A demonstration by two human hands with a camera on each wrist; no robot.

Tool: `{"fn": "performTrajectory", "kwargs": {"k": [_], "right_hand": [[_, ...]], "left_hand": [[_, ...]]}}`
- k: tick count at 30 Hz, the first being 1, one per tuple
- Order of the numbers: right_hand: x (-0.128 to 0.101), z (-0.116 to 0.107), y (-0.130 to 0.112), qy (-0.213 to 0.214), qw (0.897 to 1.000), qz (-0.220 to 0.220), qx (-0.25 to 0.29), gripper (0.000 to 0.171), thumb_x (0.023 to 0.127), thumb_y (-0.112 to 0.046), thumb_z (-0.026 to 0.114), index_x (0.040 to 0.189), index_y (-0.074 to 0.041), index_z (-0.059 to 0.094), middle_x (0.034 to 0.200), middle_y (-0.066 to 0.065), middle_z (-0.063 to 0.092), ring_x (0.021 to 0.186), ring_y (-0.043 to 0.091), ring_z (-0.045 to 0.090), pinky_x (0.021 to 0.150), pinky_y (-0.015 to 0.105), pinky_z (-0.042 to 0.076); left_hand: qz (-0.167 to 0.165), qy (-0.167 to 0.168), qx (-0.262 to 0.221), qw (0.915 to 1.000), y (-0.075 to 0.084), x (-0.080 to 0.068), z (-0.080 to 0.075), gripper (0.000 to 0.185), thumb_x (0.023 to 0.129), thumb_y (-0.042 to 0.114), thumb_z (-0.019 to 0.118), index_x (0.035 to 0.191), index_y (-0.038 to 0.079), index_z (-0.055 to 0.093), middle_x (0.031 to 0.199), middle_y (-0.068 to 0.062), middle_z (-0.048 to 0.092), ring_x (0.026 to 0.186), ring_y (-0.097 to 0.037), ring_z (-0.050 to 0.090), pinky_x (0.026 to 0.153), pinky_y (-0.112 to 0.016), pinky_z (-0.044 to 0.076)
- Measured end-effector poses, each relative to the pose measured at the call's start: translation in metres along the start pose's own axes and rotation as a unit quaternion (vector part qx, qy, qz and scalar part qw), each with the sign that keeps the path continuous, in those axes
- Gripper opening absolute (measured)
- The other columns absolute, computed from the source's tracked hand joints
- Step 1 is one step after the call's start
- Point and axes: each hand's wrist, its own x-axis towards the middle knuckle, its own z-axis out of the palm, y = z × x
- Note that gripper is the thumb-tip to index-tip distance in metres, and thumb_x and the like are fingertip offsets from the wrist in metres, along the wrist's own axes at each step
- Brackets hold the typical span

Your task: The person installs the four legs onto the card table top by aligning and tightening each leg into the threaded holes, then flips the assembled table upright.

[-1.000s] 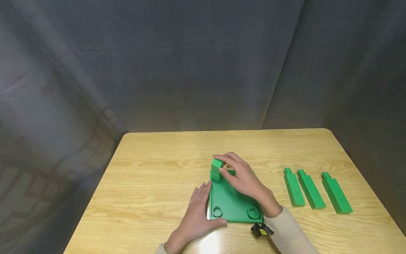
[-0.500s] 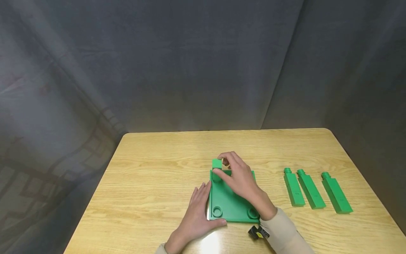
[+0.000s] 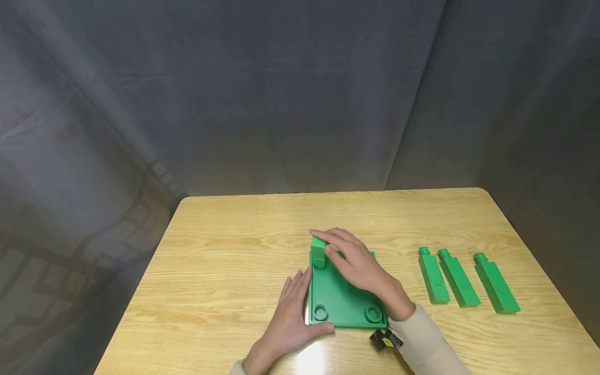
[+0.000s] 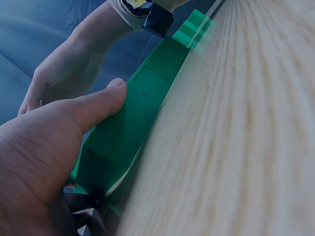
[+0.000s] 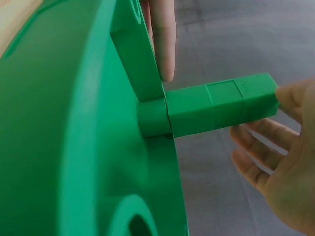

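Observation:
A green square board [image 3: 344, 291] with a raised rim lies on the table, and round sockets show at its two near corners. On its far left corner a green square leg [image 3: 317, 255] stands upright. My right hand [image 3: 358, 263] is at the leg's top, thumb on the near side and index finger reaching across. In the right wrist view the fingertips [image 5: 290, 96] touch the leg's free end, and its other end meets a round socket [image 5: 153, 118]. My left hand [image 3: 290, 312] braces the board's near left corner, fingers straight along the left side and thumb on the front edge.
Three more green legs, the left one [image 3: 433, 278], the middle one [image 3: 459, 281] and the right one [image 3: 497, 286], lie on the right with threaded ends pointing away. A black wrist camera [image 3: 385, 339] hangs by my right sleeve. Dark curtains [image 3: 290, 104] surround the wooden table [image 3: 225, 250].
My right fingers drew back round the leg's near side, then reached over its top again. The leg's top face has turned. My left hand and the board stay put.

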Motion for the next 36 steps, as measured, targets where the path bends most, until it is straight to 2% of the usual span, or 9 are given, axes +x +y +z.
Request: {"fn": "performTrajectory", "kwargs": {"k": [8, 16, 21, 24, 27, 31, 33, 36], "right_hand": [[0.000, 0.006, -0.002, 0.047, 0.998, 0.028, -0.029, 0.041, 0.109, -0.023, 0.074, 0.149, -0.016, 0.066, 0.125, 0.002, 0.072, 0.114, 0.025, 0.071, 0.094, 0.052, 0.064], [0.003, 0.019, -0.005, 0.131, 0.989, 0.036, -0.055, 0.036, 0.099, -0.024, 0.088, 0.126, -0.010, 0.070, 0.109, 0.009, 0.072, 0.100, 0.027, 0.072, 0.085, 0.050, 0.068], [0.003, 0.023, -0.009, 0.153, 0.984, 0.060, -0.065, 0.037, 0.095, -0.030, 0.091, 0.120, -0.012, 0.070, 0.106, 0.006, 0.072, 0.096, 0.028, 0.074, 0.079, 0.044, 0.065], [0.003, 0.023, -0.009, 0.153, 0.984, 0.066, -0.066, 0.041, 0.094, -0.032, 0.092, 0.122, -0.012, 0.069, 0.105, 0.007, 0.072, 0.095, 0.029, 0.074, 0.078, 0.044, 0.065], [0.003, 0.020, -0.007, 0.140, 0.987, 0.060, -0.059, 0.048, 0.096, -0.032, 0.089, 0.134, -0.012, 0.069, 0.108, 0.007, 0.072, 0.097, 0.030, 0.074, 0.079, 0.046, 0.065], [0.002, 0.012, -0.003, 0.091, 0.995, 0.031, -0.032, 0.056, 0.103, -0.027, 0.080, 0.154, -0.016, 0.063, 0.129, 0.007, 0.072, 0.112, 0.030, 0.074, 0.093, 0.055, 0.065], [0.001, 0.008, -0.001, 0.064, 0.998, 0.017, -0.020, 0.054, 0.106, -0.023, 0.076, 0.158, -0.018, 0.062, 0.139, 0.008, 0.070, 0.122, 0.031, 0.071, 0.102, 0.061, 0.061], [0.001, 0.006, 0.000, 0.042, 0.999, 0.012, -0.014, 0.050, 0.108, -0.021, 0.074, 0.156, -0.018, 0.064, 0.145, 0.007, 0.068, 0.131, 0.032, 0.068, 0.109, 0.064, 0.057]], "left_hand": [[-0.002, -0.005, 0.004, 1.0000, 0.000, 0.000, -0.002, 0.131, 0.084, 0.069, 0.087, 0.178, 0.010, 0.017, 0.182, -0.009, 0.031, 0.170, -0.036, 0.020, 0.139, -0.062, 0.010], [-0.010, -0.010, -0.002, 0.9999, 0.001, 0.001, -0.002, 0.131, 0.084, 0.067, 0.088, 0.178, 0.009, 0.017, 0.182, -0.010, 0.030, 0.170, -0.036, 0.019, 0.139, -0.061, 0.007], [-0.011, -0.008, 0.000, 0.9999, 0.001, 0.002, -0.002, 0.132, 0.083, 0.068, 0.088, 0.178, 0.008, 0.018, 0.182, -0.011, 0.030, 0.170, -0.036, 0.020, 0.139, -0.061, 0.008], [-0.011, -0.009, -0.002, 0.9999, 0.001, 0.002, -0.001, 0.132, 0.084, 0.068, 0.087, 0.178, 0.009, 0.017, 0.182, -0.009, 0.029, 0.171, -0.035, 0.019, 0.140, -0.060, 0.007], [-0.009, -0.009, -0.005, 0.9999, 0.000, 0.002, -0.001, 0.132, 0.084, 0.068, 0.087, 0.178, 0.009, 0.017, 0.183, -0.009, 0.028, 0.171, -0.035, 0.018, 0.139, -0.060, 0.007], [-0.005, -0.008, -0.004, 1.0000, -0.001, 0.002, 0.000, 0.131, 0.085, 0.067, 0.087, 0.178, 0.008, 0.018, 0.182, -0.009, 0.029, 0.170, -0.036, 0.019, 0.139, -0.062, 0.008], [-0.002, -0.009, -0.004, 0.9999, -0.001, 0.002, 0.000, 0.130, 0.085, 0.067, 0.087, 0.178, 0.007, 0.018, 0.182, -0.010, 0.029, 0.170, -0.037, 0.019, 0.139, -0.063, 0.008], [-0.002, -0.010, -0.004, 0.9999, -0.001, 0.001, -0.001, 0.131, 0.085, 0.067, 0.087, 0.178, 0.007, 0.018, 0.182, -0.010, 0.028, 0.171, -0.037, 0.018, 0.139, -0.063, 0.008]]}}
